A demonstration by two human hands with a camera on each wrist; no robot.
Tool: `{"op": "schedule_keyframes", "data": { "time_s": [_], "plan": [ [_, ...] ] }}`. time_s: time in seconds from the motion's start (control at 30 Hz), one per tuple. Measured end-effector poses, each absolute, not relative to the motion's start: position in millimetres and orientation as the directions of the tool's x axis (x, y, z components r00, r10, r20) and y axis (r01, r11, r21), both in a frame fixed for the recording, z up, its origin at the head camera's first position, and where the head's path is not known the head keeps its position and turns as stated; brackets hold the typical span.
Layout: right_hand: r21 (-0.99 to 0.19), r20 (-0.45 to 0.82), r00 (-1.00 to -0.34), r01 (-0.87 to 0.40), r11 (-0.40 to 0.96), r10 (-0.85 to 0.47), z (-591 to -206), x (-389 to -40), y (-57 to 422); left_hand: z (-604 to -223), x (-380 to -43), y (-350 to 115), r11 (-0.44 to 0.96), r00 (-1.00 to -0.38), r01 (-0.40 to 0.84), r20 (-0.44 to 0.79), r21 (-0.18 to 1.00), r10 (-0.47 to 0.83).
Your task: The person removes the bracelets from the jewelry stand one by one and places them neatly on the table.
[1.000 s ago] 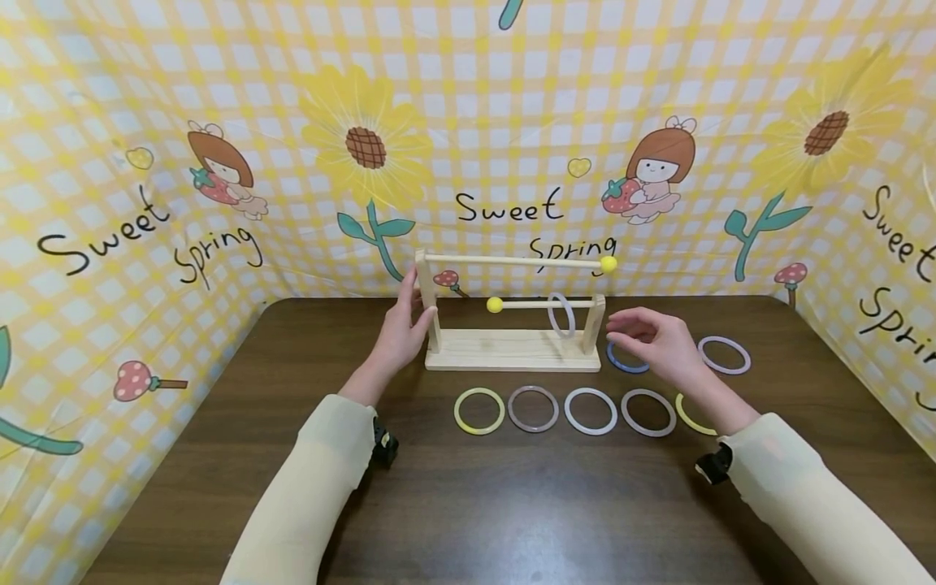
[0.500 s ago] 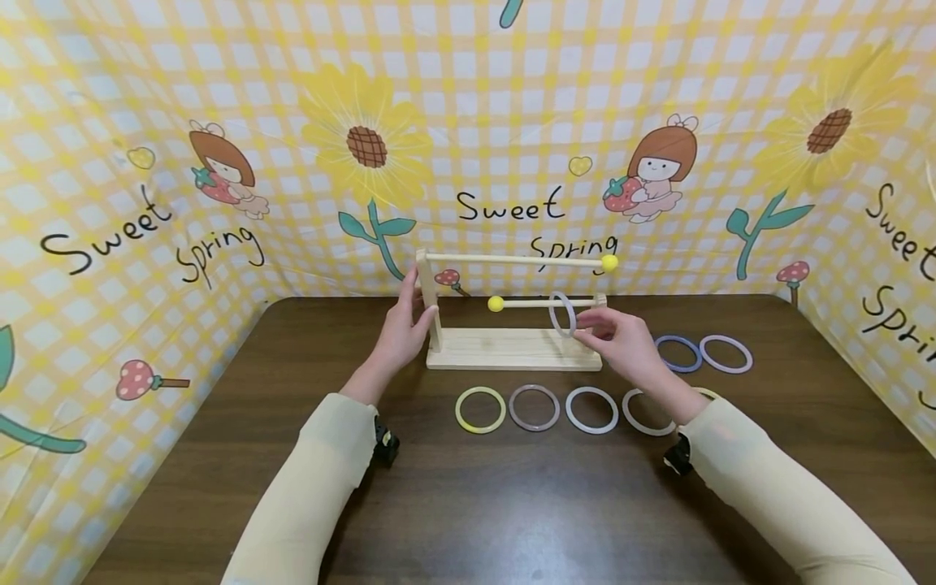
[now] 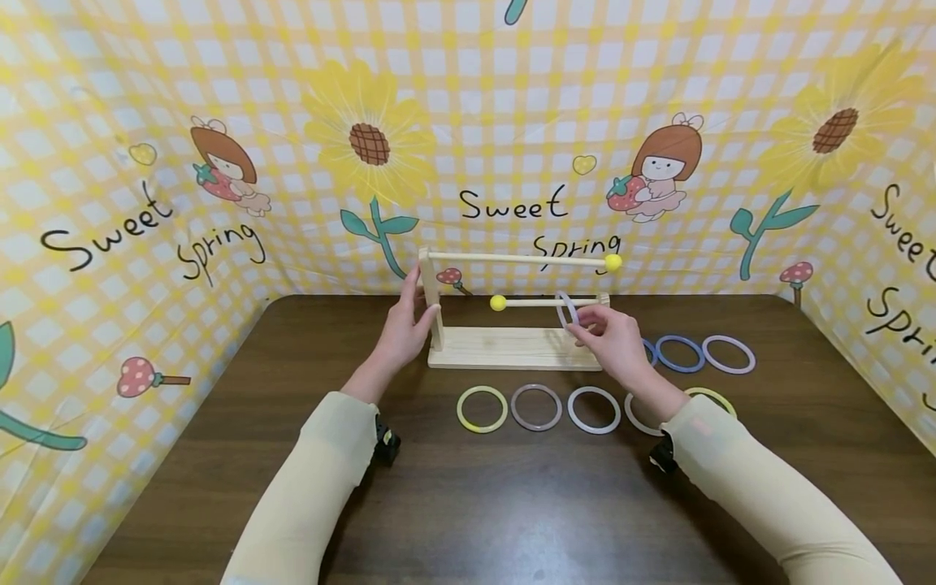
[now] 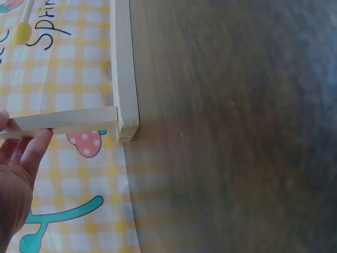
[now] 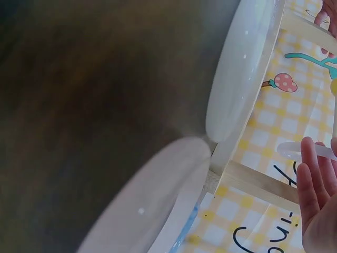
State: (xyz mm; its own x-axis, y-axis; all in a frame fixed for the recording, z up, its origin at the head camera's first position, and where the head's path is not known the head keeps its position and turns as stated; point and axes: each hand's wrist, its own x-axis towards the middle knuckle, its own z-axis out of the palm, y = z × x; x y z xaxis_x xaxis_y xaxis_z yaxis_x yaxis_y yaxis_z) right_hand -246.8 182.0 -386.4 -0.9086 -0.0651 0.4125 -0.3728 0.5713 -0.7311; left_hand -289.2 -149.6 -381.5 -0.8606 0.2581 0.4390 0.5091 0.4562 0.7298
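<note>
A wooden rack has two rods tipped with yellow balls. My left hand holds its tall left post, thumb in front and fingers behind; the left wrist view shows this post between thumb and fingers. A pale purple ring hangs around the lower rod, near the short right post. My right hand pinches that ring at its right side and hides part of the post. In the right wrist view, the ring reaches the fingers, with the thumb mostly cut off.
In front of the rack lie a yellow ring, a greyish ring, a white ring and one partly under my right forearm. A yellow-green ring, blue rings and a purple ring lie to the right. Patterned cloth stands behind.
My right hand has moved left from above the blue rings to the ring on the lower rod and taken hold of it. That ring has shifted slightly right. My left hand stays on the post.
</note>
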Motion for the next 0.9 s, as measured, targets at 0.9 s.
{"op": "schedule_keyframes", "data": {
  "time_s": [0.9],
  "plan": [
    [-0.745,0.421,-0.896,-0.429,0.511,-0.137,-385.8,-256.1,138.9,-381.9,-289.3,-149.2,0.464,-0.868,0.496,0.426,0.734,0.253]
  ]
}}
